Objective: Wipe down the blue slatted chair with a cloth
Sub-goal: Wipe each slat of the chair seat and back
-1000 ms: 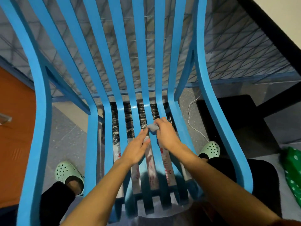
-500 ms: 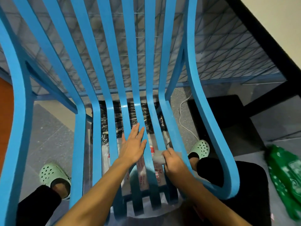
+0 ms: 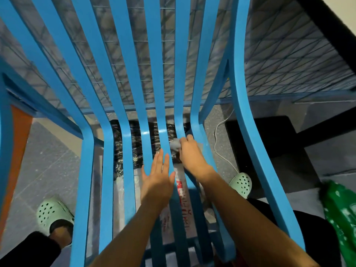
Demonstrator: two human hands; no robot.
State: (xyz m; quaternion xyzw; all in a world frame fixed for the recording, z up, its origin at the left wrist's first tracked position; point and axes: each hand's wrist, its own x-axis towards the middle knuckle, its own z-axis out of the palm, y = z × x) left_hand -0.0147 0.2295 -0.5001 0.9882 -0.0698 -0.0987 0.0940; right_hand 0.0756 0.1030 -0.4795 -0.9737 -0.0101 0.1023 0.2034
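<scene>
The blue slatted chair (image 3: 87, 180) stands right in front of you, its slats running away from you along the seat, then bending up into the back. The grey cloth (image 3: 175, 145) sits bunched on one of the chair's right-side slats, just at that bend. Your right hand (image 3: 190, 154) has its grip closed round the cloth and presses it to the slat. Your left hand (image 3: 157, 182) lies flat on the chair's middle slats, fingers straight, gripping nothing, nearer the chair's front edge than the cloth is.

The slat's long axis is what the next stroke likely turns on: from the bend you could draw the cloth back toward the front edge or push it up the back, and the right hand is the one placed for it.

Under the chair lie black plastic wrap (image 3: 134, 143) and a printed white bag (image 3: 181, 199); a white cable (image 3: 221, 151) trails to the chair's right.
</scene>
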